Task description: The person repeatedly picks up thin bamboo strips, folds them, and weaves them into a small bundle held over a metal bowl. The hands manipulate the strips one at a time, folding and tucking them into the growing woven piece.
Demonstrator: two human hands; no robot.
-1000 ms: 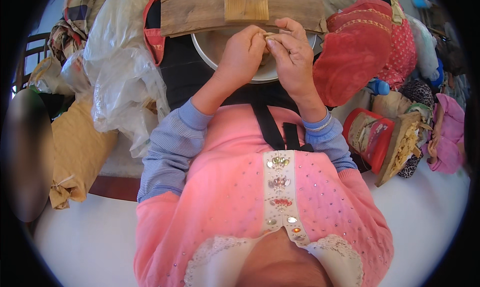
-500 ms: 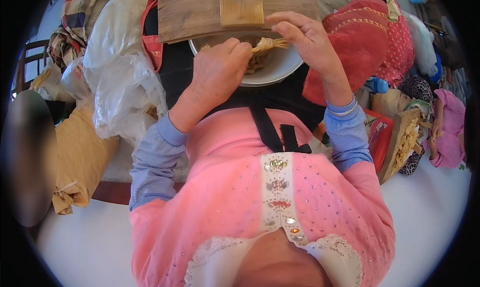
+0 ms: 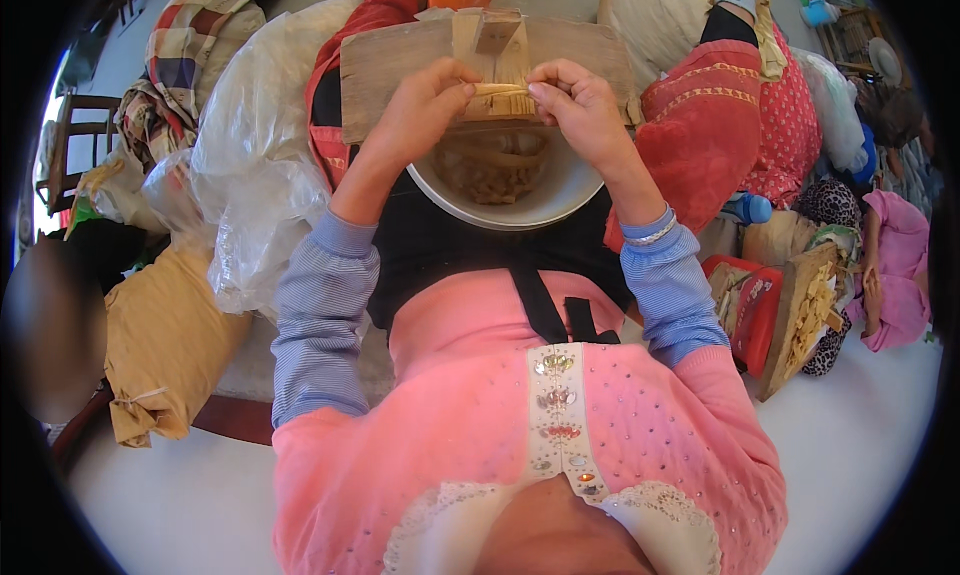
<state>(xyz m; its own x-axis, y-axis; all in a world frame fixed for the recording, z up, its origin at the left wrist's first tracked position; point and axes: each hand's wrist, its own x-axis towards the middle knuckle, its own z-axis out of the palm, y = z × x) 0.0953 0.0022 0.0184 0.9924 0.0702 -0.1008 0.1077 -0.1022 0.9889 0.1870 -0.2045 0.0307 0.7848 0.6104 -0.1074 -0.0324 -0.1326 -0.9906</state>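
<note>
A pale tan, pliable strip (image 3: pixel 503 90) is stretched level between my two hands. My left hand (image 3: pixel 425 110) pinches its left end and my right hand (image 3: pixel 580 110) its right end, thumbs against the fingers. Both hands are over a wooden board (image 3: pixel 385 65), which carries a lighter strip of wood and a raised wooden block (image 3: pixel 497 32) at its middle. Below the hands, a white bowl (image 3: pixel 450 211) sits partly under the board's near edge. Several tan pieces (image 3: pixel 500 185) lie in the bowl; whether they match the strip I cannot tell.
Red cloth (image 3: pixel 700 115) covers the area right of the board. Clear plastic sheeting (image 3: pixel 265 165) and a tan sack (image 3: pixel 170 335) lie at the left. At the right are a blue-capped bottle (image 3: pixel 750 208), a red container (image 3: pixel 750 320) and a wooden tray (image 3: pixel 775 360) bearing tan pieces. Another person's pink sleeve (image 3: pixel 890 235) shows beyond.
A knotted tan bundle was in my left hand above the bowl; now both hands hold a stretched strip over the board. My right hand, open before, has closed. More of the bowl shows.
</note>
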